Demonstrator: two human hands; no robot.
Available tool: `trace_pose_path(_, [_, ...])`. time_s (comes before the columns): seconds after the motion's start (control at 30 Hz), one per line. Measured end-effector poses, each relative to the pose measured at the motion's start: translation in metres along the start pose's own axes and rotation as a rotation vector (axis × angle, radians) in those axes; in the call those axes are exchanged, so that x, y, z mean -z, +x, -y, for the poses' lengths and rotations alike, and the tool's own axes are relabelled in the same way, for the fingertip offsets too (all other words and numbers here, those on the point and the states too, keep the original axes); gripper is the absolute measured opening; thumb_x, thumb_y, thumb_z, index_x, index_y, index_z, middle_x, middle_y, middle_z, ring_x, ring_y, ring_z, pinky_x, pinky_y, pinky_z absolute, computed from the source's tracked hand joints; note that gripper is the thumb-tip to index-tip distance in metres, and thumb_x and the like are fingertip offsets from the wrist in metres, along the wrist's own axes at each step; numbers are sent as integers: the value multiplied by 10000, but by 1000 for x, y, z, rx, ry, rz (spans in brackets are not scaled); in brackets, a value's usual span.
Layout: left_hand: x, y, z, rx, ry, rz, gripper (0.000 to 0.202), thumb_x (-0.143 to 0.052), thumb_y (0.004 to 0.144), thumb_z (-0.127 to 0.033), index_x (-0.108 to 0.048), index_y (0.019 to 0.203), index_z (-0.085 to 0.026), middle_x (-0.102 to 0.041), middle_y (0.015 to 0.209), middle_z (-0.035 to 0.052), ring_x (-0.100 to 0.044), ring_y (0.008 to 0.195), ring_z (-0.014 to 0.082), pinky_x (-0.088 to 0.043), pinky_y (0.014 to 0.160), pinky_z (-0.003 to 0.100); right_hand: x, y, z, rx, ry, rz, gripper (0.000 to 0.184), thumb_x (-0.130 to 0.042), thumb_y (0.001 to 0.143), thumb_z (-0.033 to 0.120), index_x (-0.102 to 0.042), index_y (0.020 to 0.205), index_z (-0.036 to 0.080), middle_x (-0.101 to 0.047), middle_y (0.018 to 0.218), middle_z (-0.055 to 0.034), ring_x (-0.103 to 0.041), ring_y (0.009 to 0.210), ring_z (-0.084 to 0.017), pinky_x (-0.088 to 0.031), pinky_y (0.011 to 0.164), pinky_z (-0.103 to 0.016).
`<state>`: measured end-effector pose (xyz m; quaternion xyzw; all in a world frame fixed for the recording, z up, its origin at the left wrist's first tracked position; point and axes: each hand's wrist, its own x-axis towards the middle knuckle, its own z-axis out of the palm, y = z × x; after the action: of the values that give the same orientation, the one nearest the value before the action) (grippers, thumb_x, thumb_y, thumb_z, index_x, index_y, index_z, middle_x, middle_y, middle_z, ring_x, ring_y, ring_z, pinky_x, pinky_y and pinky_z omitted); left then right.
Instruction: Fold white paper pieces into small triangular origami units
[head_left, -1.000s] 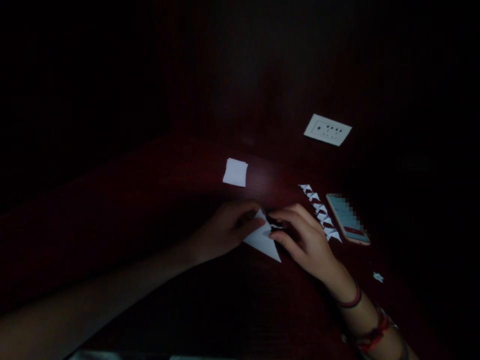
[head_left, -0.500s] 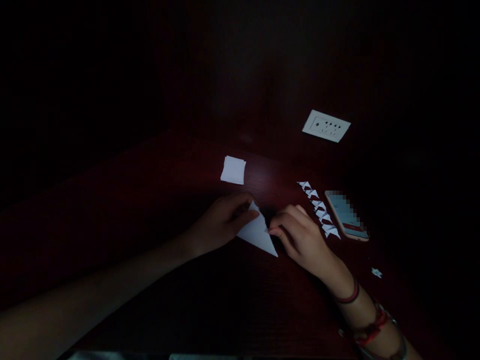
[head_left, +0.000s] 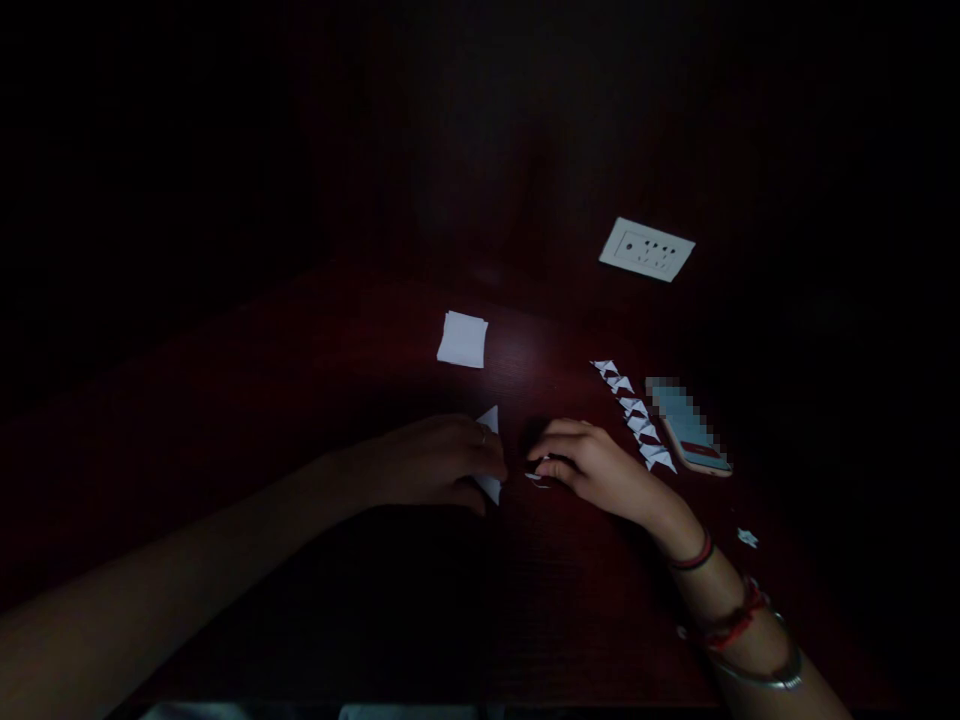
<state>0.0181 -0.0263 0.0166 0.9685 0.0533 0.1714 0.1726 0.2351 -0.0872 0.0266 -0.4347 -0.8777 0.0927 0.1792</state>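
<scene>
A folded white paper triangle [head_left: 490, 489] stands out from under my left hand [head_left: 450, 460], which is closed over it with the fingers bent across its middle. Most of the paper is hidden, with only its upper and lower tips showing. Just to the right, my right hand [head_left: 592, 465] is low over the table, thumb and fingers closed together. A thin white paper strip [head_left: 537, 480] shows below its fingertips, mostly covered by them. A small gap separates the two hands.
Behind my hands lies a stack of white paper squares [head_left: 462, 340]. Several folded paper pieces [head_left: 634, 415] form a row on the right, beside a phone [head_left: 690, 430]. A small paper scrap [head_left: 748, 538] lies nearer me. A socket plate [head_left: 646, 250] is on the wall.
My hands have moved apart, the right one coming away from the paper's edge. My left hand has turned palm-down over the paper. A thin strip now shows at my right fingers.
</scene>
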Motion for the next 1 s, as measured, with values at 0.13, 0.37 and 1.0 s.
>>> trace_pose_path(0.13, [3,-1,11,122,-133,-38,251,-594,734,-295,-574,966,-203,-591,897,20,-546,788,131,-402,707,224,1,-2,0,-6,21,4,170,-562,750,222,-610,910,190,-552,863,-36,-515,835,-144,-415,763,-300])
trace_pose_path(0.37, [1,-3,15,93,105,72,212,-520,797,-251,-572,1001,-225,-572,987,22,-511,905,164,-351,815,277,-1,-1,5,-36,106,20,210,-588,727,213,-597,935,186,-534,863,-30,-513,821,-131,-436,739,-274])
trace_pose_path(1.0, [-6,4,5,294,81,-140,146,-449,791,-155,-555,890,-180,-574,820,9,-536,717,128,-396,654,243,-16,4,14,-192,98,-247,140,-523,769,160,-612,874,184,-532,815,-30,-503,763,-129,-407,685,-265])
